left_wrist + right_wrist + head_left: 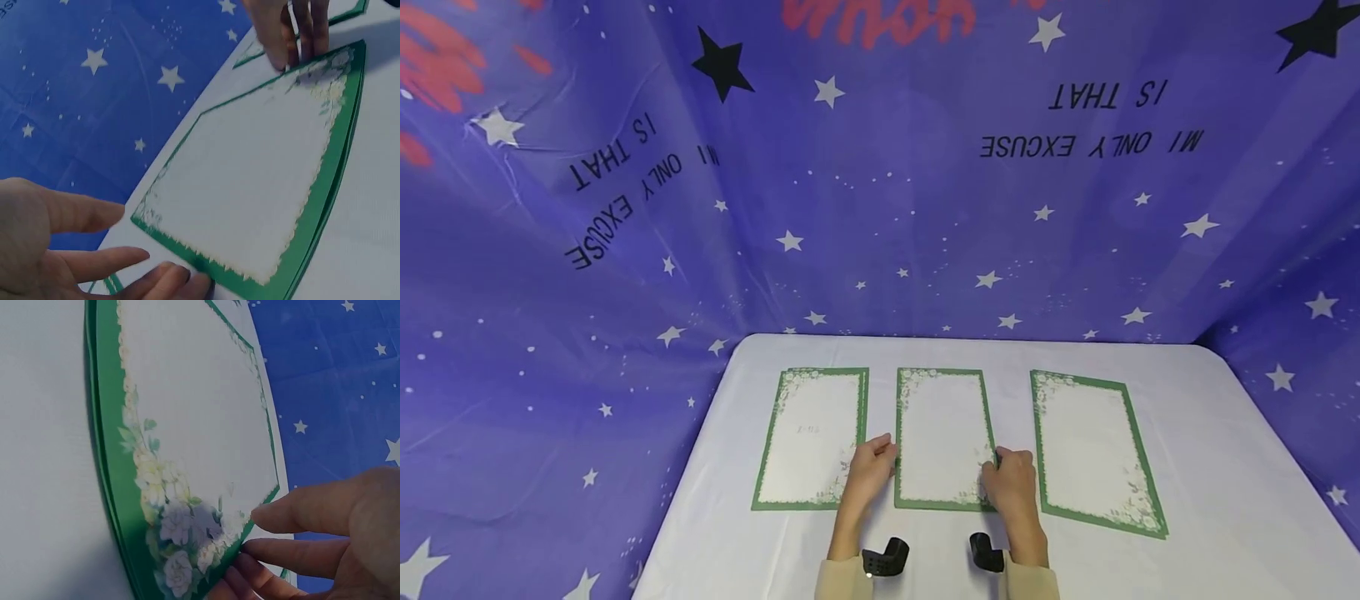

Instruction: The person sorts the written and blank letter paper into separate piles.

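A white sheet of paper (943, 437) with a green border and printed flowers lies at the middle, in front of me. Along its near side, the left wrist view reveals a second green edge beneath the top one. My right hand (1013, 483) pinches the sheet's right edge near the lower corner, thumb over the flowers (178, 525) and index finger at the rim. At the left edge is my left hand (871, 471), its thumb and index finger (106, 264) apart and the other fingertips right by the border.
Similar green-bordered papers lie to the left (812, 458) and right (1093, 450), with offset edges; the left one carries faint marks. All rest on a white-covered table (1217, 467). Behind hangs a purple star-printed cloth (910, 217). Black wrist devices (891, 558) sit at both sleeves.
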A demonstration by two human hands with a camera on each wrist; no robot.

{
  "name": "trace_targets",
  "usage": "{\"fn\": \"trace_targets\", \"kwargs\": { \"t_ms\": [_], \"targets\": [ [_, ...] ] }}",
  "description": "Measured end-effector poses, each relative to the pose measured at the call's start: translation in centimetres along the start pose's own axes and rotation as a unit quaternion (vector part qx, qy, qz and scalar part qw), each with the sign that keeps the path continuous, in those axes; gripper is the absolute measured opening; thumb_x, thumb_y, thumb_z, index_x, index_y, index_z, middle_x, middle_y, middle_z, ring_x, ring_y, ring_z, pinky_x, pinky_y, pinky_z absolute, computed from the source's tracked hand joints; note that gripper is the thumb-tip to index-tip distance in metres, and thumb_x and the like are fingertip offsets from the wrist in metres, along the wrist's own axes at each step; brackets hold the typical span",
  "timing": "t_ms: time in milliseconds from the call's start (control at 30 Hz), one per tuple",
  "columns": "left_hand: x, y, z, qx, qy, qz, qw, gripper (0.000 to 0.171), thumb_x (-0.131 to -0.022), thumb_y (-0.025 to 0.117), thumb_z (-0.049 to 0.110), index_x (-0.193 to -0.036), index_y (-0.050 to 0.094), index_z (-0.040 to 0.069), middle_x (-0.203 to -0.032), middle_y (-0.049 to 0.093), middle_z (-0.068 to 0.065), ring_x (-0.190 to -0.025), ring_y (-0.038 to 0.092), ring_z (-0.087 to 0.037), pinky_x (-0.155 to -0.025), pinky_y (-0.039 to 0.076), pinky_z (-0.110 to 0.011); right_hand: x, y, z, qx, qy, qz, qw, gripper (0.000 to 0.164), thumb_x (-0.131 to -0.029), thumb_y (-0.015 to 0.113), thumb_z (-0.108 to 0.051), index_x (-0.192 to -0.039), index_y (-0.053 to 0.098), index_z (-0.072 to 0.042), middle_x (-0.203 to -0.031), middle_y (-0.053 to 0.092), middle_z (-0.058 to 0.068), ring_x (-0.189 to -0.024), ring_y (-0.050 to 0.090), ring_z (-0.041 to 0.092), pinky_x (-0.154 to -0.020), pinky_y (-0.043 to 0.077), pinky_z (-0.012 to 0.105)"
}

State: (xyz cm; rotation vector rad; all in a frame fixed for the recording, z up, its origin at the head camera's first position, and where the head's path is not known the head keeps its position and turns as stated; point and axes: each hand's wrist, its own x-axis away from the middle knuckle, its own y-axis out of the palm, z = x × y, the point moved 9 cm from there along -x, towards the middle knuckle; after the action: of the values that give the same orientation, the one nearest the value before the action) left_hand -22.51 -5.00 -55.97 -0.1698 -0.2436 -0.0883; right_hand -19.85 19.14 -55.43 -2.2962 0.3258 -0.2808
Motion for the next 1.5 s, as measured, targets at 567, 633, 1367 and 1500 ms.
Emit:
{"fn": "trace_targets", "kwargs": {
  "t_ms": [567, 633, 1367, 1500],
  "targets": [
    [-0.2, 0.9, 1.1, -0.119, 0.06, 0.038, 0.9903, 0.044, -0.096, 0.062, 0.008, -0.129, 0.06, -0.02, -0.125, 0.064, -0.039, -0.104, 0.065, -0.044, -0.069, 0.052, -0.042, 0.3, -0.5, -0.9, -0.007, -0.04, 0.039, 0.998, 0.04, -0.086, 0.06, 0.009, -0.123, 0.063, 0.023, -0.109, 0.056, 0.042, -0.107, 0.055, 0.059, -0.095, 0.046, 0.063],
    [-0.3, 1.1, 1.4, -0.138, 0.078, 0.039, 0.9866, 0.044, -0.095, 0.064, 0.008, -0.128, 0.061, -0.02, -0.126, 0.062, -0.041, -0.108, 0.064, -0.049, -0.074, 0.055, -0.047, 0.4, -0.7, -1.0, -0.017, -0.04, 0.044, 0.998, 0.039, -0.085, 0.059, 0.012, -0.121, 0.065, 0.021, -0.105, 0.059, 0.038, -0.101, 0.059, 0.053, -0.088, 0.049, 0.06],
    [-0.1, 2.0, 1.1, -0.089, 0.09, -0.025, 0.9917, 0.052, -0.091, 0.059, -0.012, -0.142, 0.051, -0.017, -0.106, 0.061, -0.02, -0.068, 0.039, -0.011, -0.061, 0.035, -0.023, 0.5, -1.1, 0.3, -0.091, -0.02, 0.041, 0.995, 0.034, -0.087, 0.06, 0.013, -0.12, 0.068, 0.012, -0.084, 0.067, 0.012, -0.072, 0.058, 0.021, -0.063, 0.045, 0.035],
    [0.2, 2.5, 1.3, -0.08, 0.082, -0.053, 0.992, 0.069, -0.083, 0.064, -0.019, -0.149, 0.047, -0.011, -0.092, 0.05, -0.01, -0.067, 0.034, -0.011, -0.06, 0.031, -0.023, 0.5, -2.1, 0.4, -0.108, -0.035, 0.061, 0.992, 0.037, -0.088, 0.057, 0.015, -0.122, 0.068, 0.01, -0.088, 0.069, 0.015, -0.072, 0.06, 0.02, -0.064, 0.047, 0.034]
  ]
}}
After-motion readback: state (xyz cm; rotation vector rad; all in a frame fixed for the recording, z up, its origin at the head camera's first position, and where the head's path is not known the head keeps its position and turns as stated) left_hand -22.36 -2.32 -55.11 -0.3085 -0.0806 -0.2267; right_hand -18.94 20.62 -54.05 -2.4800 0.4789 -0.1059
